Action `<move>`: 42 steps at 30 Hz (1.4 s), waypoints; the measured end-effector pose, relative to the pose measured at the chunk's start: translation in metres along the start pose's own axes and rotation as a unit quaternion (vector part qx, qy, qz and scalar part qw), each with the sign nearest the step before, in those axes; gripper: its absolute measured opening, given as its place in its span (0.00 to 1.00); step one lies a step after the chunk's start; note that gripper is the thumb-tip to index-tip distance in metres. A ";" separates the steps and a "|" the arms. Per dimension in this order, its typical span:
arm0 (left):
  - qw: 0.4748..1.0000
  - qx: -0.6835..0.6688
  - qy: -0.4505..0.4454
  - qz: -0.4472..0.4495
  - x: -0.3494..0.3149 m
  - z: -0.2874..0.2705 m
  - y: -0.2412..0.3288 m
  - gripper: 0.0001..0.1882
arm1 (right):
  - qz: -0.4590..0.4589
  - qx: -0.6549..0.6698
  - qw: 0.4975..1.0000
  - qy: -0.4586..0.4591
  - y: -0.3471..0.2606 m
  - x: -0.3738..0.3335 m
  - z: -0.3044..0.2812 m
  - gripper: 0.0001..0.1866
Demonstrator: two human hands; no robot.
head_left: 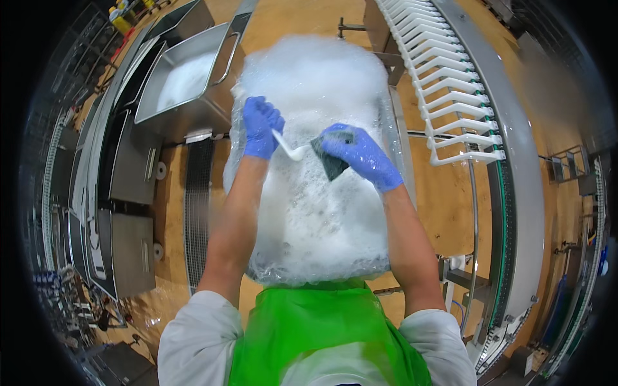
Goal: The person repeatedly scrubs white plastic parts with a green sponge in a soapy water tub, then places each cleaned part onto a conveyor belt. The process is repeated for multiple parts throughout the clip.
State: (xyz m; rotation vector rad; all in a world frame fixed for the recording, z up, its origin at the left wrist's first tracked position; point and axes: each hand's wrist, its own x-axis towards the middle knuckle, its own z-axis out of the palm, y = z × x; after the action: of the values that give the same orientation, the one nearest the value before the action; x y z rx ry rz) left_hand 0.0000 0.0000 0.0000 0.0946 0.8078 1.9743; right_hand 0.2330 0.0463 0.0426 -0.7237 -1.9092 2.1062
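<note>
Both of my hands wear blue gloves above a tub of white suds (309, 225). My left hand (261, 127) is closed round a slim white utensil (291, 150) with a rounded, spoon-like end; foam lies under it, and its exact kind is hard to make out. A dark green scouring pad (331, 161) is gripped in my right hand (365, 156), close beside the utensil's rounded end. Clear plastic film (296, 273) lines the tub's near edge. Whatever lies beneath the foam is hidden.
To the right runs a metal conveyor (524, 212) with a row of white bracket-like carriers (460, 109). At the left stand a deep steel bin (222, 55) holding foam and steel cabinets (133, 251). A floor grate (198, 212) lies between cabinets and tub.
</note>
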 end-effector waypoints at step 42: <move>0.970 0.045 -0.205 -0.119 -0.016 0.008 -0.012 0.15 | 0.168 -0.573 0.791 0.135 0.117 0.036 -0.004 0.26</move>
State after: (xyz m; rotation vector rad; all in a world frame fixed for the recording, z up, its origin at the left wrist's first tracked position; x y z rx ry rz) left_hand 0.0204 -0.0050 0.0033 0.4260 0.6045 1.6161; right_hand 0.2238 0.0504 -0.0799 -1.5309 -2.8900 0.5964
